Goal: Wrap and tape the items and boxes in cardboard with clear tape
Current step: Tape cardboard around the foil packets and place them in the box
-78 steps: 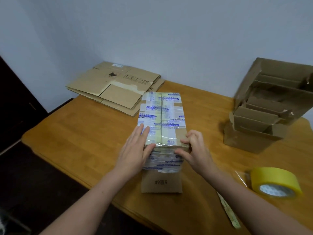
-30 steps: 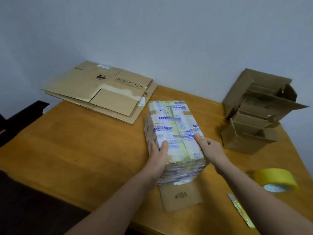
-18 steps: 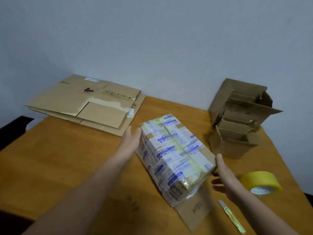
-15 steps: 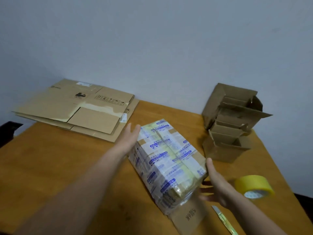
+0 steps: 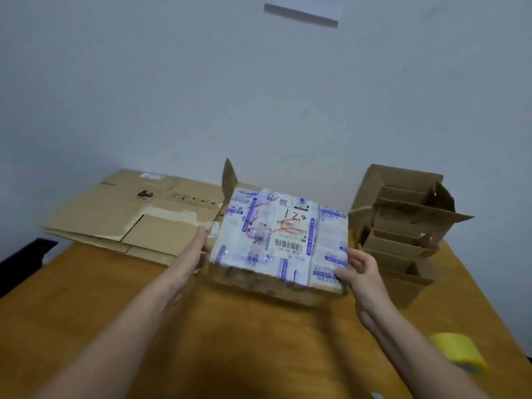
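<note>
Right hand (image 5: 359,272) is pinching the taped parcel (image 5: 279,240) at its lower right corner, thumb on the labelled face and fingers curling behind. Left hand (image 5: 198,250) is pressing flat against the left edge, its fingers looking straight. Both are holding it tilted above the table (image 5: 259,341). Turning it well is probably calling for even pressure from both sides (a loose cardboard flap (image 5: 229,177) is sticking up behind), then setting it down near the tape roll (image 5: 457,352).
</note>
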